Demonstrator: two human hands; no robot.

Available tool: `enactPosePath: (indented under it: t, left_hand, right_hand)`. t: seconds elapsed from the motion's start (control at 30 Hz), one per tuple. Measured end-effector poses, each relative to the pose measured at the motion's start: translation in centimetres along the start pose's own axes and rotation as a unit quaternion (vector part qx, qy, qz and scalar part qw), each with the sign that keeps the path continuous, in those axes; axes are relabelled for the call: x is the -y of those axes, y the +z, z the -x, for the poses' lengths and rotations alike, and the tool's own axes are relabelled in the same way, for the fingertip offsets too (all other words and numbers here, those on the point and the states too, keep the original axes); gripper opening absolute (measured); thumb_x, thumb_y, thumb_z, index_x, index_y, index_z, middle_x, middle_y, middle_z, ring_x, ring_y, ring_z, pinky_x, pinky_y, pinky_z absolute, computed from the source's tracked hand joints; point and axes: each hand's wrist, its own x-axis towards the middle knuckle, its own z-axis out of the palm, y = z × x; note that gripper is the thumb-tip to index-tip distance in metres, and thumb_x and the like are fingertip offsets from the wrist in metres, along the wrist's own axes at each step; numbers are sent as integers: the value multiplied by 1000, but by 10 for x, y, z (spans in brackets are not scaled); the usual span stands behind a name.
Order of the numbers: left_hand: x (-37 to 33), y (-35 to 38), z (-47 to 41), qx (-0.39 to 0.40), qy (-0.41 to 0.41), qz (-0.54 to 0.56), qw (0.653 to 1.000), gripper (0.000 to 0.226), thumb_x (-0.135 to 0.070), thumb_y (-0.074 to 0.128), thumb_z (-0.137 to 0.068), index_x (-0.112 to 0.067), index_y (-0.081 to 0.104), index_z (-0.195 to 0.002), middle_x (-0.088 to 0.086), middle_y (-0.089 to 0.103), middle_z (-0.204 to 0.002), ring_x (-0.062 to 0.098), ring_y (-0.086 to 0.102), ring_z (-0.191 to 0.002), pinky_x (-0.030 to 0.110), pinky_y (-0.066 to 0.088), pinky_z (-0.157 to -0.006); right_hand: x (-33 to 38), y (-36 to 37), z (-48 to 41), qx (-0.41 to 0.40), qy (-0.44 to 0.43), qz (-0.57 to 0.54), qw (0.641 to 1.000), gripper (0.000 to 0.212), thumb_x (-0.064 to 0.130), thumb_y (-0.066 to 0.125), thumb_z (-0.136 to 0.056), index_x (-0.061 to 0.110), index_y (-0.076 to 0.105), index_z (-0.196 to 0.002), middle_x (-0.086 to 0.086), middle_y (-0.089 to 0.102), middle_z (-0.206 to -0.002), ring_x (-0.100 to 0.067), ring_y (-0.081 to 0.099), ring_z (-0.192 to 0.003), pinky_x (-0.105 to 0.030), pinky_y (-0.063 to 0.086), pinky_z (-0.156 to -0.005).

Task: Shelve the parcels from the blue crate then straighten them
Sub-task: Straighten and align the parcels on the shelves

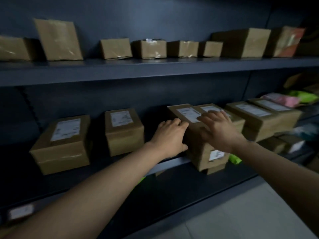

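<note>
1. Well to the left of the left hand (170,133), two labelled parcels (62,144) sit apart on the middle shelf (170,163), already placed.
2. The left hand presses its palm against the left side of a brown parcel (198,135), fingers spread over the top edge, flat rather than gripping.
3. The right hand (218,130) lies open on that same parcel's top and front, fingers splayed.
4. The parcel overhangs the shelf's front lip; it seems to rest on another box, though blur hides this.
5. Right of the right hand, more parcels (259,118) crowd together.
6. Judging by this, the straightening step is under way; next, push the parcel squarely back.
</note>
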Motion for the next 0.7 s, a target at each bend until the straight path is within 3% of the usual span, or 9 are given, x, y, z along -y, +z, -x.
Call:
enactPosePath:
  t: [0.1, 0.33, 0.5, 0.7]
  left_hand:
    - [-36, 18, -27, 36, 4, 1, 999, 85, -53, 69, -74, -17, 33, -141, 8, 39, -141, 29, 38, -129, 43, 30, -108]
    - [-63, 46, -72, 103, -84, -15, 991, 91, -53, 71, -71, -22, 26, -143, 11, 35, -140, 31, 35, -127, 40, 36, -102]
    - [-39, 43, -80, 116, -156, -10, 981, 90, -46, 73, -70, -25, 24, -142, 9, 38, -138, 27, 40, -121, 30, 37, -86]
    - [-9, 46, -79, 120, -243, 8, 962, 92, -41, 75, -69, -30, 21, -142, 5, 39, -136, 22, 42, -116, 30, 42, -84]
  right_hand:
    - [-60, -2, -2, -10, 43, -23, 999, 56, 27, 59, -91, 15, 43, -143, -9, 42, -148, -29, 27, -140, -43, 20, -116]
    - [-146, 36, -40, 172, 42, -2, 984, 85, 25, 70, -83, 35, 20, -151, -1, 14, -161, -30, 2, -147, -51, 15, -117]
    - [-162, 63, -62, 223, 18, 0, 975, 88, 37, 69, -83, 40, 14, -151, 2, 13, -161, -34, 9, -145, -58, 18, -113]
    - [-157, 80, -84, 236, -5, -21, 971, 94, 42, 72, -81, 43, 9, -151, 5, 10, -162, -35, 12, -146, -70, 12, -110]
